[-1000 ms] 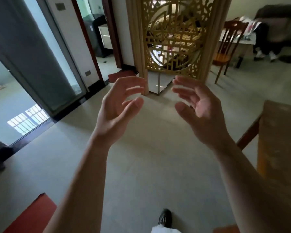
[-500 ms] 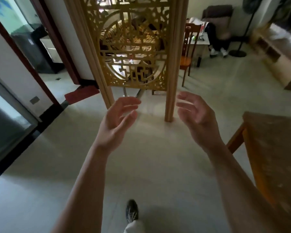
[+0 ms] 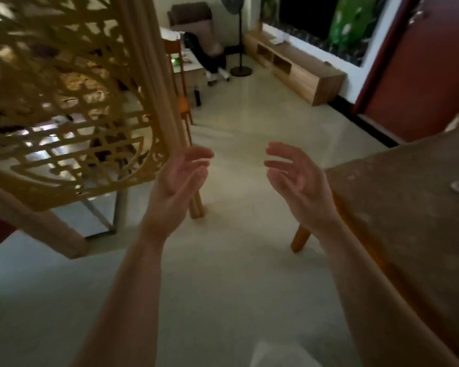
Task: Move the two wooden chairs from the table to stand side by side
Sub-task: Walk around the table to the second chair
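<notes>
One wooden chair [image 3: 182, 83] with an orange-brown seat stands far ahead, partly hidden behind the carved screen's post, at a white table [image 3: 190, 65]. No second chair shows. My left hand [image 3: 179, 182] and my right hand [image 3: 296, 182] are raised in front of me over bare floor, palms facing each other, fingers apart, holding nothing. Both hands are well short of the chair.
A golden carved wooden screen [image 3: 64, 102] fills the left, its post [image 3: 170, 128] just beyond my left hand. A wooden table [image 3: 408, 207] juts in from the right. Further back are a low TV cabinet [image 3: 300, 64], a standing fan [image 3: 240, 43], a seated person [image 3: 210, 56] and a red door [image 3: 421, 75].
The view has swung right and moved forward: the screen slid to the left, the right-hand table, cabinet and red door came into view. Both hands stayed raised, apart and empty.
</notes>
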Demonstrator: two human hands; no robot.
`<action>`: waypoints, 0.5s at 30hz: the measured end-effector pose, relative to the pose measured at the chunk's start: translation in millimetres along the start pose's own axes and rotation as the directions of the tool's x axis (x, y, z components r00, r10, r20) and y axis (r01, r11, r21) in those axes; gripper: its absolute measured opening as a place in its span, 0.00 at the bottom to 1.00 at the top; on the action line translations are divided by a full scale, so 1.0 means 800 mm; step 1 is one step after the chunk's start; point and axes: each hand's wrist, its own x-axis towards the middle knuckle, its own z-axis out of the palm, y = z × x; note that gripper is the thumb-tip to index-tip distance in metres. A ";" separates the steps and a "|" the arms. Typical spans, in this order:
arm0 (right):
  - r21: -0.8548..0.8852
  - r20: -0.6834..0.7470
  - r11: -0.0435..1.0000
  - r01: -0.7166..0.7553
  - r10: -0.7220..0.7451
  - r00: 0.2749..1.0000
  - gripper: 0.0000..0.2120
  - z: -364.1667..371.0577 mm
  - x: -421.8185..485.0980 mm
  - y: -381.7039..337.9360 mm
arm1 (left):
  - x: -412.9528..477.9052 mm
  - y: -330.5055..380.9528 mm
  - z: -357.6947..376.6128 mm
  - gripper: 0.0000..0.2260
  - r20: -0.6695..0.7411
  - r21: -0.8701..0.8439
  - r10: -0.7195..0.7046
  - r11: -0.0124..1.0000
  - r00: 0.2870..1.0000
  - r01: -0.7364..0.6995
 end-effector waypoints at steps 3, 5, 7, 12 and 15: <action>-0.072 -0.138 0.996 -0.048 0.037 0.990 0.22 -0.034 0.032 0.042 | 0.079 -0.040 0.038 0.22 0.120 -0.061 0.026 0.998 0.992 -0.018; -0.117 -0.211 0.990 -0.079 0.053 0.976 0.23 -0.058 0.057 0.072 | 0.134 -0.068 0.068 0.18 0.212 -0.094 0.038 0.995 0.977 -0.018; -0.144 -0.280 0.985 -0.093 0.049 0.959 0.23 -0.081 0.087 0.106 | 0.191 -0.101 0.098 0.16 0.286 -0.107 0.055 0.994 0.957 -0.025; -0.153 -0.377 0.978 -0.141 0.075 0.923 0.22 -0.124 0.182 0.176 | 0.333 -0.157 0.155 0.16 0.398 -0.139 0.056 0.990 0.916 0.000; -0.186 -0.402 0.973 -0.137 0.052 0.914 0.21 -0.145 0.248 0.206 | 0.418 -0.175 0.174 0.18 0.389 -0.196 0.086 0.981 0.917 -0.009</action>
